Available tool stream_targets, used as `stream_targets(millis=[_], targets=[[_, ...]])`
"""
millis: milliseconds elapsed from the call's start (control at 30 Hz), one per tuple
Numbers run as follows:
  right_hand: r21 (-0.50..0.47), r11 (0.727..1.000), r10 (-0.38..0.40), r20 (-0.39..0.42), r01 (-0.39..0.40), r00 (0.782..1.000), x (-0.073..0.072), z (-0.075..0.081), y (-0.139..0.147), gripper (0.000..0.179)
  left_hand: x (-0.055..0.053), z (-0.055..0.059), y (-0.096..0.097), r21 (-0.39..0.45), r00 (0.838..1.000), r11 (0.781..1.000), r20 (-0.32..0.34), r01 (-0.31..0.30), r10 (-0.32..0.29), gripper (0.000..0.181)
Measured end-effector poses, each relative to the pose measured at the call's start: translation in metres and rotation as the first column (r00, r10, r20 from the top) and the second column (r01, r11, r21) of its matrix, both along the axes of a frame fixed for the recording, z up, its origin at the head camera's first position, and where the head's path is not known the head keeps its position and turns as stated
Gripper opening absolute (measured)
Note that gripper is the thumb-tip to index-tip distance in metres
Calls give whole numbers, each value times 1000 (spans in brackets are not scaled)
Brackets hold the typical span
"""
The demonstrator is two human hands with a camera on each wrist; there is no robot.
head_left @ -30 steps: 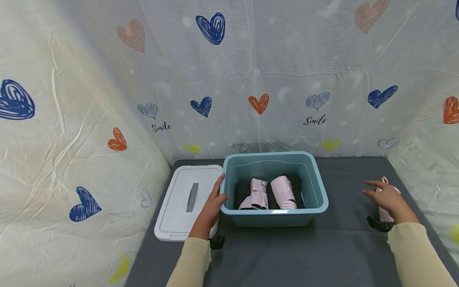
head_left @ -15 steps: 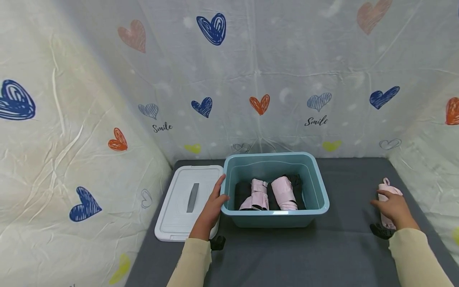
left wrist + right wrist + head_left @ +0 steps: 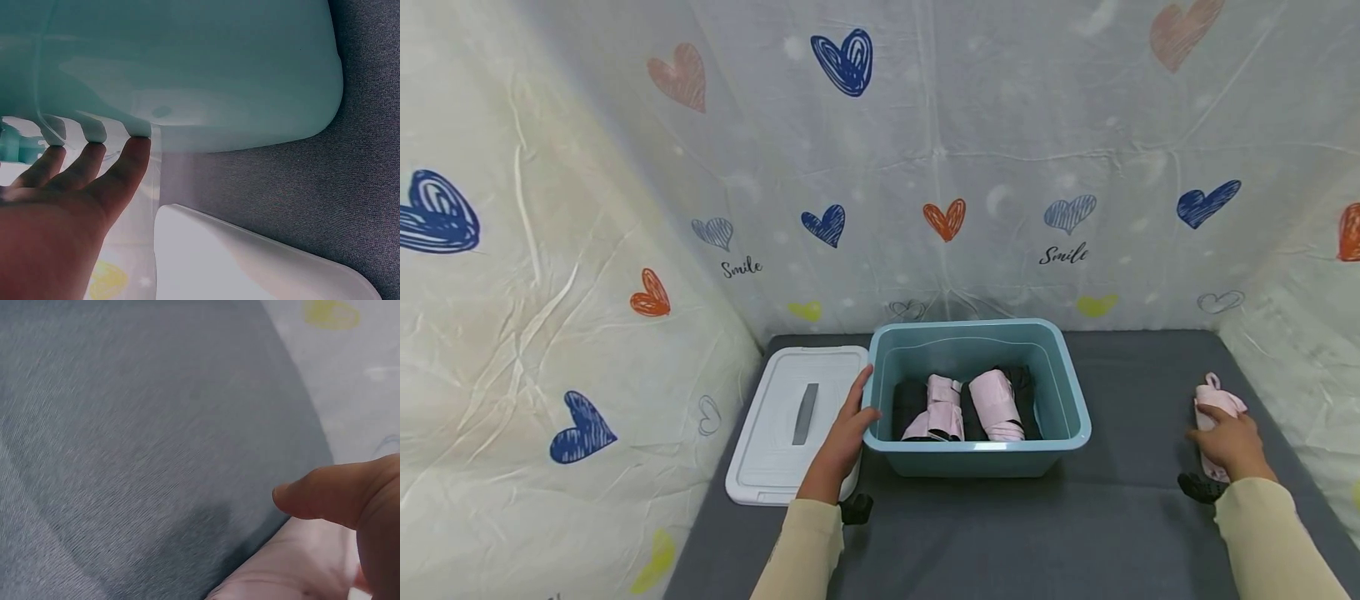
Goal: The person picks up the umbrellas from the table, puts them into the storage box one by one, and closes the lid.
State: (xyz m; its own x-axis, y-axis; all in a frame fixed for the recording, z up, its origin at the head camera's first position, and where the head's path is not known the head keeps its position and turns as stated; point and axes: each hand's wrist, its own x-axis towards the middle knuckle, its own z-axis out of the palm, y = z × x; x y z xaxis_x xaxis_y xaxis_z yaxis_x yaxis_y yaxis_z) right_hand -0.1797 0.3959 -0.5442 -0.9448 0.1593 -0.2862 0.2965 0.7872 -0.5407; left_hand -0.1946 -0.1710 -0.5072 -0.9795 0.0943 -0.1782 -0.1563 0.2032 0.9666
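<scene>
My left hand (image 3: 838, 442) rests against the left side of a blue-green plastic bin (image 3: 977, 457). In the left wrist view, its straight fingers (image 3: 119, 175) touch the bin's outer wall. Inside the bin lie rolled bundles of pink and black fabric, among them a pink roll (image 3: 995, 404) and another pink roll (image 3: 943, 406). Far to the right, my right hand (image 3: 1231, 442) grips a pink folded umbrella (image 3: 1217, 402) with a small loop at its far end. Beside the umbrella's edge the thumb (image 3: 319, 494) shows in the right wrist view; the other fingers are mostly hidden there.
A white lid (image 3: 775, 417) with a grey handle (image 3: 805, 414) lies left of the bin, partly behind my left forearm. Dark grey cloth (image 3: 970, 533) covers the table. Heart-patterned sheets (image 3: 880, 167) hang at the back and both sides.
My right hand has come down onto the pink folded umbrella and taken hold of it. The left hand stays at the bin's side, and the bin's contents look the same.
</scene>
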Motion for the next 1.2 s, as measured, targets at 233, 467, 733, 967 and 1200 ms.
stream_targets(millis=[233,467,733,967,1200], targets=[[5,1000,-29,-21,29,999,4,-10,2,65,-2,-3,-1,-14,1000,1000,11,-2,2,75],[40,999,-26,-58,28,998,7,-8,1,63,8,22,3,0,999,999,35,32,-32,76],[50,998,-35,-186,45,982,16,-10,-3,57,14,34,5,0,999,999,28,42,-42,75],[-98,993,-81,-122,69,989,22,-2,-17,62,5,14,0,24,999,999,27,38,-39,76],[-152,988,-53,-122,34,991,19,10,-34,65,-1,-1,-2,37,1000,999,5,22,-22,77]])
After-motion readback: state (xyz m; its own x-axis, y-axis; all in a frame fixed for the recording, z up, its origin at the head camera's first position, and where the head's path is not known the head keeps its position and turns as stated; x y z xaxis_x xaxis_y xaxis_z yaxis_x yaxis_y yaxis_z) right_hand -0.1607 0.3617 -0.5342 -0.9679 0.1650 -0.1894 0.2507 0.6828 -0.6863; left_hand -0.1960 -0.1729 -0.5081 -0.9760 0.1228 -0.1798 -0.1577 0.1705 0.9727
